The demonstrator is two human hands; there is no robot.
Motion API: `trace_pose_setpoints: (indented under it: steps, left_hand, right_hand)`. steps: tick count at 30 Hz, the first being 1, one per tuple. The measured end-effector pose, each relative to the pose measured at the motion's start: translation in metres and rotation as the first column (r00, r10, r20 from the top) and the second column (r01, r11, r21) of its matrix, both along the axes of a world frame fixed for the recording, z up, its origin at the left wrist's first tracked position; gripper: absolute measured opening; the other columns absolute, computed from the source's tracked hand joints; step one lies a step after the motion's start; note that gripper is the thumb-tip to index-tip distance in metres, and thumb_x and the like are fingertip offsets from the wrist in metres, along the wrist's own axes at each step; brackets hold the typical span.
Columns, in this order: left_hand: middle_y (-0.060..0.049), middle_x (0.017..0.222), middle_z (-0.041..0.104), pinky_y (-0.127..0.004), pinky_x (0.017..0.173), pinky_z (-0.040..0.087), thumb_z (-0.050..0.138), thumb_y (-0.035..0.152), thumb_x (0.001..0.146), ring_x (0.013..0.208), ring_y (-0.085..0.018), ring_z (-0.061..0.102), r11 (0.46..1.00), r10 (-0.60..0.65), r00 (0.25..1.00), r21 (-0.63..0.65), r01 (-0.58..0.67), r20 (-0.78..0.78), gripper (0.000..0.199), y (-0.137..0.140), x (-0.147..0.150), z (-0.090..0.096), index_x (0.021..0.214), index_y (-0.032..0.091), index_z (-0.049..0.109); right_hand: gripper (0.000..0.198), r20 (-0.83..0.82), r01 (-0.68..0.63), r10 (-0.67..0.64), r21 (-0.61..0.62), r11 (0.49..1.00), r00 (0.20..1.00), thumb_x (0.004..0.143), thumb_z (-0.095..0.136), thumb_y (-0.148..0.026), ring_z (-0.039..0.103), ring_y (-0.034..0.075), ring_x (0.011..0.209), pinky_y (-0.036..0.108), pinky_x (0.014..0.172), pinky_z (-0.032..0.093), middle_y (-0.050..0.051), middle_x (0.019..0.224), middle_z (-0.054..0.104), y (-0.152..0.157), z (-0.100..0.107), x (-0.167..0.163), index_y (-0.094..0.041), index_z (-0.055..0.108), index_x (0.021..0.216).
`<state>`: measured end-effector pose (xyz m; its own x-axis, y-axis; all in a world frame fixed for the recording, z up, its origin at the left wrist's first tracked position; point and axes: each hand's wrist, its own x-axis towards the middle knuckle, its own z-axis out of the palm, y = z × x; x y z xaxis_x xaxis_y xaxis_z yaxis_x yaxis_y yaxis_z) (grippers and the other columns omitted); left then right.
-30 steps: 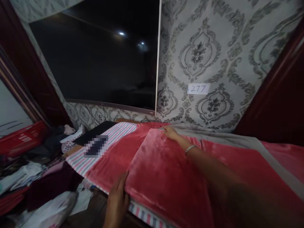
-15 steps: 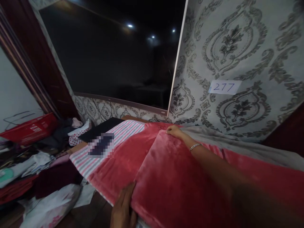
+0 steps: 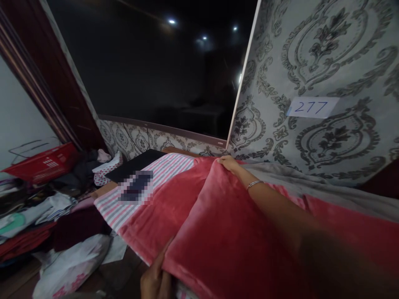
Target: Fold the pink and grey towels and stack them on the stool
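A red plush blanket [image 3: 215, 224] lies spread before me, its upper layer folded over so that a straight edge runs between my hands. My right hand [image 3: 230, 164], with a silver bangle at the wrist, pinches the far corner of that layer. At the near end, my left hand [image 3: 156, 277] grips the same edge between thumb and fingers; the thumb is partly hidden. Beyond the fold, the lower layer is red with a pink, grey and white striped border [image 3: 168, 164]. A pixelated dark patch [image 3: 136, 187] covers part of the stripes.
A large dark screen [image 3: 156, 74] hangs on the patterned wall [image 3: 339, 54], where a paper marked 277 [image 3: 313, 107] is stuck. Grey cloth [image 3: 293, 176] lies along the wall. Left are a red basket [image 3: 43, 162], heaped clothes [image 3: 81, 226] and a white plastic bag [image 3: 71, 263].
The folded edge has shifted slightly left at its near end, moving with my left hand. At the far corner, my right hand has pulled the fabric slightly up. The view has tilted a little.
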<state>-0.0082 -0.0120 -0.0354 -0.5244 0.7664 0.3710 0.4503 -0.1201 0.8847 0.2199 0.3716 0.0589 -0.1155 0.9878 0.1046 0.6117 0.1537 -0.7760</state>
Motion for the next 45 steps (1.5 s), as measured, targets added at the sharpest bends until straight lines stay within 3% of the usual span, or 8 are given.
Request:
trace_pose_setpoints:
  steps: [6, 10, 15, 28, 33, 39, 42, 45]
  left_hand:
    - [-0.006, 0.095, 0.079, -0.03, 0.085, 0.06, 0.062, 0.062, 0.082, 0.097, -0.027, 0.073, 0.999, 0.003, 0.986, -0.038, 0.003, 0.166, 0.05, -0.001, -0.009, 0.015, 0.101, 0.019, 0.078]
    - [-0.006, 0.117, 0.076, -0.036, 0.098, 0.056, 0.055, 0.041, 0.089, 0.11, -0.026, 0.07, 0.999, -0.047, 0.998, -0.024, 0.048, 0.032, 0.042, -0.002, -0.007, 0.012, 0.121, 0.02, 0.072]
    - [-0.007, 0.143, 0.061, -0.039, 0.106, 0.052, 0.047, 0.015, 0.081, 0.128, -0.025, 0.061, 0.983, -0.18, 0.947, -0.025, 0.179, -0.266, 0.063, 0.005, 0.001, 0.016, 0.142, 0.023, 0.059]
    - [0.0, 0.109, 0.078, -0.032, 0.09, 0.061, 0.044, 0.013, 0.068, 0.103, -0.022, 0.074, 0.986, -0.067, 0.909, 0.115, 0.124, -0.411, 0.057, 0.012, -0.023, -0.003, 0.112, 0.026, 0.078]
    - [-0.002, 0.108, 0.079, -0.031, 0.088, 0.062, 0.045, 0.014, 0.068, 0.101, -0.022, 0.075, 0.975, -0.191, 0.906, 0.035, 0.22, -0.377, 0.056, 0.013, -0.032, 0.023, 0.112, 0.024, 0.078]
    - [-0.006, 0.138, 0.065, -0.043, 0.105, 0.053, 0.049, 0.029, 0.089, 0.128, -0.028, 0.061, 0.964, -0.261, 0.878, -0.053, 0.262, -0.402, 0.043, 0.014, -0.034, 0.093, 0.124, 0.023, 0.072]
    - [-0.009, 0.148, 0.056, -0.05, 0.117, 0.04, 0.044, 0.031, 0.098, 0.139, -0.027, 0.05, 0.931, -0.349, 0.754, -0.117, 0.345, -0.556, 0.047, 0.03, 0.0, 0.119, 0.14, 0.021, 0.06]
    - [-0.013, 0.162, 0.037, -0.063, 0.123, 0.019, 0.054, 0.038, 0.095, 0.152, -0.034, 0.028, 0.894, -0.44, 0.586, -0.274, 0.353, -0.68, 0.058, 0.049, 0.037, 0.118, 0.15, 0.021, 0.049]
  right_hand:
    - [0.033, 0.042, 0.085, -0.087, 0.033, 0.996, 0.995, 0.086, 0.065, -0.033, 0.05, 0.013, 0.058, 0.026, 0.059, 0.039, -0.004, 0.055, 0.051, 0.002, -0.016, -0.017, -0.018, 0.054, 0.059]
    - [0.021, 0.061, 0.065, -0.066, 0.025, 0.998, 0.996, 0.08, 0.065, -0.028, 0.059, 0.017, 0.068, 0.026, 0.065, 0.042, 0.001, 0.062, 0.062, -0.001, -0.019, -0.015, -0.018, 0.063, 0.061]
    - [0.025, 0.034, -0.036, 0.036, -0.003, 0.999, 0.999, 0.076, 0.07, -0.027, 0.065, 0.016, 0.081, 0.025, 0.074, 0.048, 0.002, 0.093, 0.075, -0.002, -0.007, -0.011, -0.02, 0.075, 0.099]
    - [0.021, 0.11, 0.008, -0.008, -0.001, 1.0, 0.994, 0.097, 0.059, -0.031, 0.069, 0.017, 0.089, 0.031, 0.082, 0.055, 0.006, 0.103, 0.074, -0.002, -0.018, -0.024, -0.015, 0.07, 0.104]
    - [0.039, 0.24, -0.044, 0.025, 0.071, 0.997, 0.97, 0.089, 0.06, -0.023, 0.062, 0.023, 0.12, 0.034, 0.103, 0.046, 0.01, 0.129, 0.069, -0.019, 0.003, -0.017, -0.018, 0.067, 0.127]
    - [0.067, 0.461, -0.179, 0.076, 0.185, 0.966, 0.884, 0.094, 0.057, -0.046, 0.024, 0.036, 0.151, 0.056, 0.121, 0.018, 0.011, 0.165, 0.029, -0.088, 0.013, -0.006, -0.024, 0.041, 0.155]
    - [0.068, 0.615, -0.316, 0.148, 0.172, 0.933, 0.774, 0.099, 0.042, -0.057, 0.011, 0.034, 0.155, 0.058, 0.122, 0.013, 0.009, 0.169, 0.019, -0.12, 0.01, -0.013, -0.028, 0.03, 0.16]
    - [0.068, 0.653, -0.312, 0.17, 0.108, 0.944, 0.738, 0.1, 0.037, -0.059, 0.006, 0.033, 0.156, 0.061, 0.121, 0.009, 0.009, 0.17, 0.015, -0.132, 0.01, -0.025, -0.031, 0.027, 0.161]
